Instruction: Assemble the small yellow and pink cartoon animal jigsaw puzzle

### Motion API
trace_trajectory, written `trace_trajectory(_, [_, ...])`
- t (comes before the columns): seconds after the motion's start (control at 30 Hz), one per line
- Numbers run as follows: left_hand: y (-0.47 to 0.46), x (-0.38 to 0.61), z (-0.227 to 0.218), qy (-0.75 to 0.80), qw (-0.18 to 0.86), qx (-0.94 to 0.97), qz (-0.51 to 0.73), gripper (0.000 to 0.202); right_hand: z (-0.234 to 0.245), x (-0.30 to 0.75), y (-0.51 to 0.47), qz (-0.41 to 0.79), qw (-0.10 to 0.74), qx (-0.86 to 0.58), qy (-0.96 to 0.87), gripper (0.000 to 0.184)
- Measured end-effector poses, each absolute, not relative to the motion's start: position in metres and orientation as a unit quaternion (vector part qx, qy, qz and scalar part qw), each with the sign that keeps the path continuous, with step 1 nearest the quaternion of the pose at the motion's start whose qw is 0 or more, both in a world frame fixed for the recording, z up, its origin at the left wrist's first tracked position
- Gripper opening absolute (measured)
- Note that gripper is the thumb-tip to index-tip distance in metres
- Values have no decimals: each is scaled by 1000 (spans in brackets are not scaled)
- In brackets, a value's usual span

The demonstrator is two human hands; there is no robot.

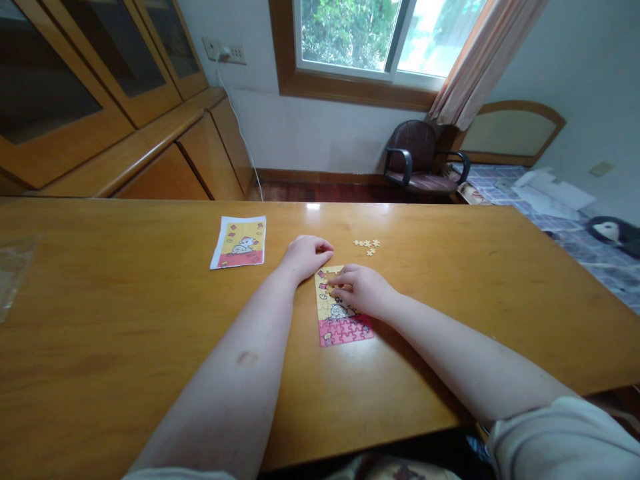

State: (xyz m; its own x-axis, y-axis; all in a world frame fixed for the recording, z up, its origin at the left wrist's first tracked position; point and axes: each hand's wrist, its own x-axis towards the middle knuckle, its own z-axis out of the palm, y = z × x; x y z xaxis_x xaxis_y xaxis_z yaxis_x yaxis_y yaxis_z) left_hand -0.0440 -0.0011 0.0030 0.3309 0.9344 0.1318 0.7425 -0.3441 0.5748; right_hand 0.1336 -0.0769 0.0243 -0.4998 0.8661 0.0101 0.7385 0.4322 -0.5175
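A small jigsaw puzzle [343, 327], yellow above and pink below with a cartoon animal, lies on the wooden table [125, 320] in front of me. My right hand [363, 288] rests on its upper part, fingers curled and pressed together on the pieces. My left hand [306, 255] lies curled on the table just left of the puzzle's top edge; whether it holds anything is hidden. Several loose pieces [367, 245] lie beyond the puzzle. A reference picture card [239, 241] with the same image lies to the left.
A clear plastic bag [13, 270] lies at the table's left edge. Wooden cabinets [100, 100] line the left wall. Beyond the table stand an armchair [420, 160] under the window and a bed [575, 213] at right.
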Motion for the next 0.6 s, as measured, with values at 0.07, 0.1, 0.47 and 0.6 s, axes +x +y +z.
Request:
trace_trajectory(0.07, [-1, -44, 3, 533, 212, 788, 225, 23, 24, 134, -77, 229, 135, -484, -834, 21])
trace_trajectory(0.1, [-1, -44, 2, 532, 214, 788, 225, 23, 24, 134, -77, 227, 133, -484, -835, 22])
trace_trajectory(0.47, [-1, -44, 3, 533, 221, 783, 233, 21, 24, 135, -77, 207, 120, -473, -848, 23])
trace_trajectory(0.6, [-1, -44, 4, 531, 220, 785, 232, 20, 25, 140, -77, 192, 129, -450, -863, 23])
